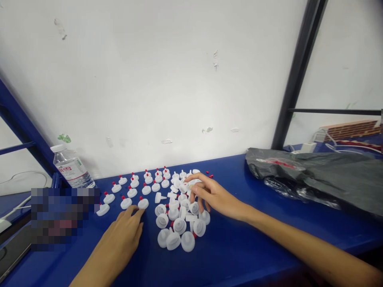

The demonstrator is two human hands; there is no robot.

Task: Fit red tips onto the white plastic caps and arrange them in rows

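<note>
My left hand (121,235) rests on the table, palm down, fingers loosely bent and apart. Its fingertips are at the near edge of a white round cap with a red tip (143,203), which stands upright; whether they touch it is hard to tell. My right hand (214,195) hovers over a heap of white plastic caps (179,226), its fingers spread and curved, with nothing visibly held. The heaped caps lie at all angles, some showing their hollow undersides. Left of the heap, several white caps with red tips (131,192) stand upright in loose rows.
A labelled water bottle (72,167) stands at the back left by the wall. Loose small red tips (211,175) lie behind my right hand. A grey plastic bag (314,175) covers the right side of the blue table (239,255). A dark post (295,75) rises behind it.
</note>
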